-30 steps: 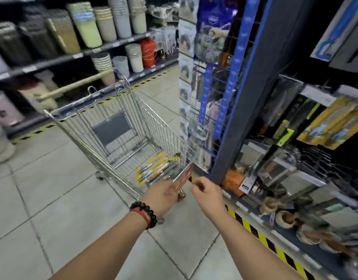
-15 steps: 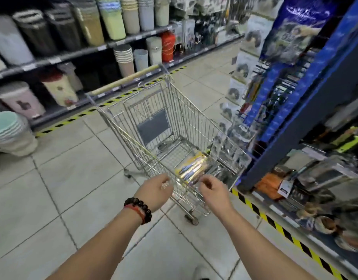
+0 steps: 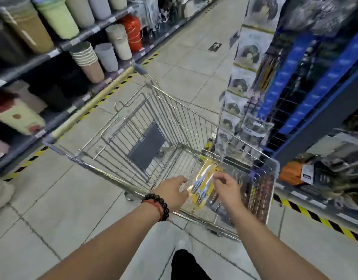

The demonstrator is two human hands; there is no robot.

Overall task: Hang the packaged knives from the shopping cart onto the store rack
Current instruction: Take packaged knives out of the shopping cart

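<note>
Both hands reach into the cart (image 3: 121, 142): the right hand (image 3: 224, 186) pinches the top edge of a yellow knife pack (image 3: 203, 182), while the left hand (image 3: 172, 190) hovers loosely beside it, grasping nothing. The pack's long axis runs away from the person. The rack (image 3: 323, 118) stands right, across a tiled floor (image 3: 53, 209).

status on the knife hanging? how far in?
Done: nothing visibly hung in this view; the rack's knife hooks are out of sharp view. In hand: both the left hand and right hand reach into the shopping cart at the yellow packaged knives; whether either grips one is unclear. Left: lift them out and hang them on the store rack.
</note>
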